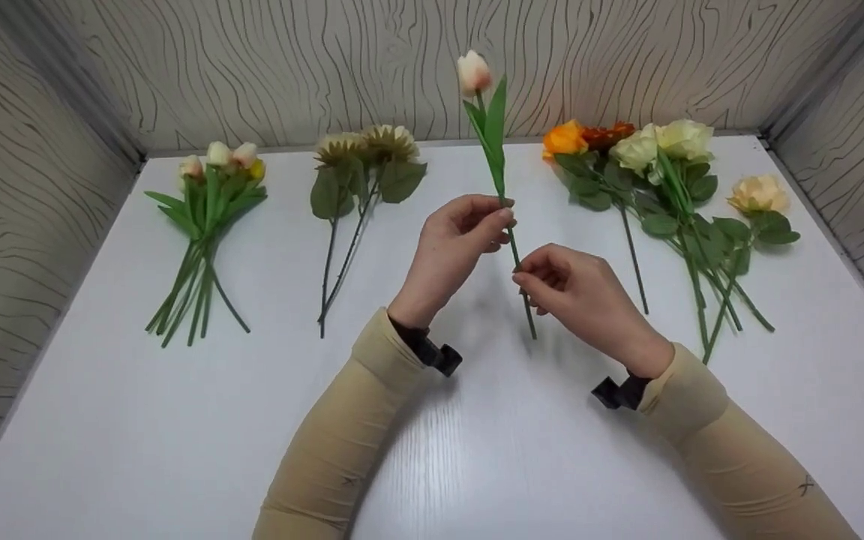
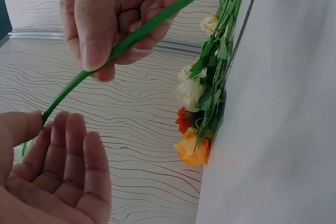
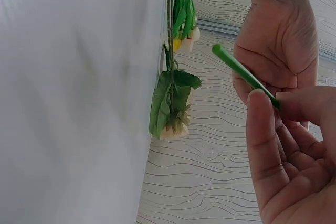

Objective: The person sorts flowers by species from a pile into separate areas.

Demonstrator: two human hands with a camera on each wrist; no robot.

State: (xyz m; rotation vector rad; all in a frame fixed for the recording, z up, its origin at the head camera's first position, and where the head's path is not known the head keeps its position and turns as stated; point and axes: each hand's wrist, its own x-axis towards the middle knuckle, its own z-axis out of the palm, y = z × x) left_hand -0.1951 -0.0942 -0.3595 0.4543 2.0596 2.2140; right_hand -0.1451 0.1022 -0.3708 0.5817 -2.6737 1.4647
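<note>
A single tulip (image 1: 475, 73) with a pale pink and white bloom stands nearly upright above the table, its top leaning slightly left. My left hand (image 1: 462, 236) pinches its green stem just below the leaves. Lower down, my right hand (image 1: 578, 296) pinches the same stem between thumb and forefinger, and the cut end pokes out beneath. In the left wrist view the stem (image 2: 157, 22) runs slanting through both hands. The right wrist view shows the bare stem end (image 3: 231, 61) projecting past the right thumb and forefinger, with the left palm (image 3: 275, 45) behind.
A bunch of tulips (image 1: 211, 195) lies at the left of the white table (image 1: 177, 450). Two pale flowers (image 1: 364, 161) with brownish stems lie right of it. Orange (image 1: 565, 140), red, and cream roses (image 1: 676, 146) lie at the right, with a peach rose (image 1: 758, 195) beside them. Patterned panels enclose the table.
</note>
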